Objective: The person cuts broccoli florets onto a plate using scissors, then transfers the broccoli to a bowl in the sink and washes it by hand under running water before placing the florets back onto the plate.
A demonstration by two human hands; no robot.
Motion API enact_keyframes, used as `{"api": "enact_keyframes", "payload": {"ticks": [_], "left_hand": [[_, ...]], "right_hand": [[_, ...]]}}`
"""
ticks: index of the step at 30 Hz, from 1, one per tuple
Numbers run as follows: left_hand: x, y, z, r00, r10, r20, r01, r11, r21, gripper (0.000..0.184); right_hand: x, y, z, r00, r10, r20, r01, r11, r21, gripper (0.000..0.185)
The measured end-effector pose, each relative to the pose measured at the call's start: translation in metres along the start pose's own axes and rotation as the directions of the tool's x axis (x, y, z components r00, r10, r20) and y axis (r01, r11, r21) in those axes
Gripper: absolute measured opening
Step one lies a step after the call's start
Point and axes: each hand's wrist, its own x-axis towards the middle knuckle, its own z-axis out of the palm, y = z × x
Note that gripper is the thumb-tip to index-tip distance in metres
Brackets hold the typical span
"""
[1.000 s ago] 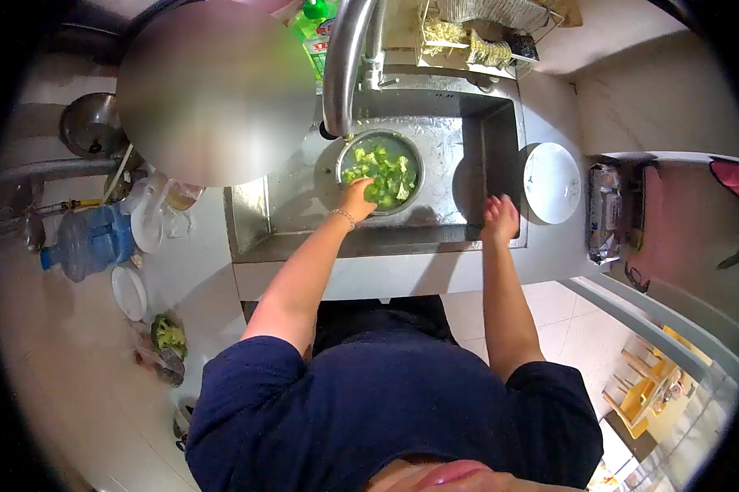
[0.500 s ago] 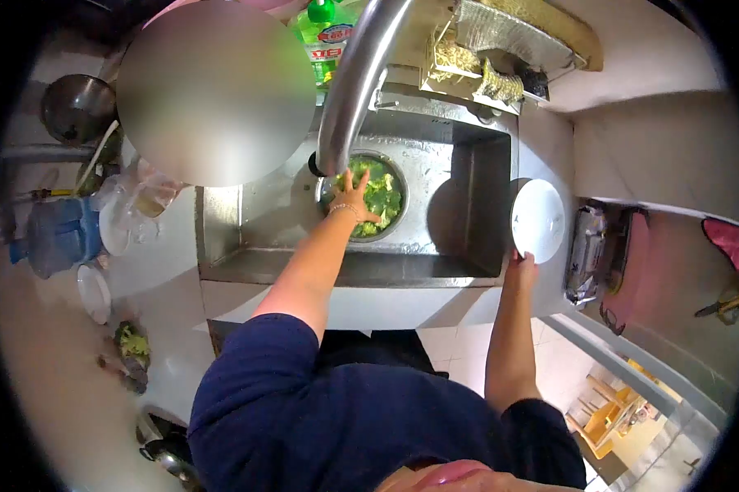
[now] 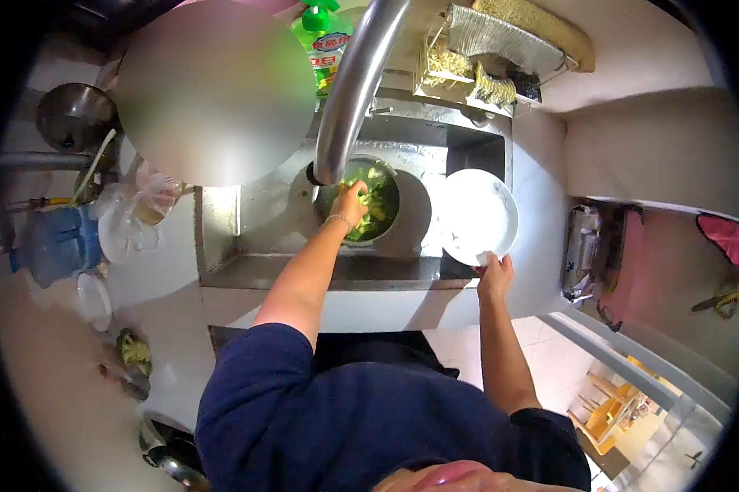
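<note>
In the sink (image 3: 259, 238), a round metal bowl (image 3: 397, 211) holds green broccoli pieces (image 3: 377, 205). My left hand (image 3: 351, 205) reaches into the bowl with its fingers curled in around some broccoli; the fingertips are partly hidden. A white plate (image 3: 480, 215) is tilted over the right part of the sink, beside the bowl. Its near edge is gripped by my right hand (image 3: 494, 275), fingers closed on the rim.
A curved metal faucet (image 3: 357, 90) hangs over the bowl. Behind the sink stand a green soap bottle (image 3: 318, 49) and a wire rack (image 3: 443, 78) with scrubbers. On the left counter lie plastic bags (image 3: 152, 193), a small white dish (image 3: 95, 300) and a broccoli piece (image 3: 133, 351).
My left hand's spread fingers have curled in on the broccoli. My right hand has brought the plate left, from the sink's right edge to over the sink near the bowl.
</note>
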Motion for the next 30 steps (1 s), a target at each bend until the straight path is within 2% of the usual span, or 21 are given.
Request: {"api": "enact_keyframes", "payload": {"ticks": [3, 4, 5, 7, 8, 9, 11, 12, 13, 15, 16, 17, 19, 22, 23, 24, 25, 27, 28, 29, 30], "left_hand": [[-0.003, 0.008, -0.022, 0.999, 0.034, -0.021, -0.038, 0.968, -0.248, 0.037], [-0.003, 0.011, -0.026, 0.999, 0.001, -0.032, -0.01, 0.956, -0.293, 0.037], [-0.006, 0.015, -0.029, 0.997, 0.036, -0.07, -0.056, 0.948, -0.312, 0.035], [-0.013, 0.041, -0.05, 0.983, 0.105, -0.149, -0.152, 0.924, -0.35, 0.032], [-0.021, 0.059, -0.059, 0.963, 0.163, -0.215, -0.224, 0.928, -0.299, 0.032], [-0.021, 0.066, -0.058, 0.966, 0.176, -0.191, -0.234, 0.907, -0.349, 0.034], [-0.039, 0.11, -0.077, 0.905, 0.324, -0.276, -0.375, 0.914, -0.157, 0.038], [-0.043, 0.119, -0.074, 0.924, 0.3, -0.236, -0.348, 0.917, -0.196, 0.04], [-0.044, 0.121, -0.068, 0.914, 0.353, -0.199, -0.388, 0.905, -0.178, 0.049], [-0.054, 0.128, -0.059, 0.937, 0.348, -0.03, -0.347, 0.918, -0.191, 0.065], [-0.058, 0.13, -0.061, 0.913, 0.389, 0.121, -0.383, 0.921, -0.073, 0.081], [-0.063, 0.132, -0.065, 0.898, 0.383, 0.216, -0.376, 0.924, -0.075, 0.084], [-0.081, 0.151, -0.089, 0.902, 0.346, 0.257, -0.4, 0.895, 0.198, 0.083], [-0.09, 0.151, -0.114, 0.886, 0.462, -0.038, -0.46, 0.886, 0.056, 0.062], [-0.088, 0.141, -0.114, 0.871, 0.41, -0.271, -0.436, 0.899, -0.041, 0.044], [-0.075, 0.11, -0.102, 0.843, 0.336, -0.42, -0.417, 0.902, -0.116, 0.033], [-0.069, 0.092, -0.104, 0.903, 0.215, -0.372, -0.322, 0.912, -0.255, 0.033], [-0.059, 0.05, -0.093, 0.955, 0.043, -0.293, -0.117, 0.963, -0.241, 0.04], [-0.054, 0.039, -0.083, 0.977, 0.03, -0.21, -0.05, 0.995, -0.09, 0.048], [-0.048, 0.025, -0.071, 0.991, -0.001, -0.132, 0.01, 0.998, 0.067, 0.057], [-0.034, -0.004, -0.045, 0.999, -0.028, 0.023, 0.024, 0.989, 0.148, 0.078]], "right_hand": [[-0.011, -0.007, 0.023, 0.999, 0.009, 0.042, -0.007, 0.999, -0.038, 0.023], [-0.001, 0.014, 0.023, 0.987, -0.114, 0.111, 0.113, 0.993, 0.017, 0.024], [0.007, 0.032, 0.017, 0.985, -0.085, 0.153, 0.094, 0.994, -0.054, 0.025], [-0.011, 0.019, 0.04, 0.984, -0.008, 0.176, 0.013, 1.0, -0.027, 0.026], [-0.015, 0.019, 0.047, 0.98, -0.006, 0.2, 0.02, 0.998, -0.068, 0.027], [-0.019, 0.02, 0.054, 0.974, 0.016, 0.224, 0.007, 0.995, -0.103, 0.027], [-0.028, 0.022, 0.067, 0.95, 0.012, 0.311, 0.012, 0.997, -0.075, 0.028], [-0.034, 0.022, 0.074, 0.945, 0.052, 0.323, -0.029, 0.997, -0.077, 0.028], [-0.042, 0.017, 0.083, 0.937, 0.09, 0.337, -0.067, 0.995, -0.079, 0.028], [-0.058, 0.008, 0.095, 0.926, 0.106, 0.364, -0.099, 0.994, -0.037, 0.029], [-0.061, 0.007, 0.097, 0.914, 0.109, 0.392, -0.106, 0.994, -0.03, 0.029], [-0.061, 0.006, 0.099, 0.901, 0.11, 0.42, -0.111, 0.994, -0.022, 0.029], [-0.061, 0.007, 0.096, 0.899, 0.115, 0.422, -0.12, 0.993, -0.013, 0.03], [-0.057, 0.013, 0.091, 0.913, 0.072, 0.401, -0.085, 0.996, 0.014, 0.028], [-0.055, 0.013, 0.089, 0.921, 0.05, 0.387, -0.059, 0.998, 0.011, 0.027], [-0.053, 0.013, 0.087, 0.928, 0.025, 0.373, -0.03, 1.0, 0.008, 0.026], [-0.05, 0.012, 0.084, 0.935, 0.027, 0.355, -0.034, 0.999, 0.013, 0.025], [-0.049, 0.009, 0.078, 0.947, 0.038, 0.319, -0.045, 0.999, 0.013, 0.023], [-0.055, -0.006, 0.078, 0.955, 0.08, 0.287, -0.092, 0.995, 0.028, 0.022], [-0.047, 0.003, 0.07, 0.961, 0.049, 0.271, -0.051, 0.999, 0.002, 0.023], [-0.046, 0.001, 0.064, 0.967, 0.052, 0.251, -0.053, 0.999, 0.0, 0.023]]}}
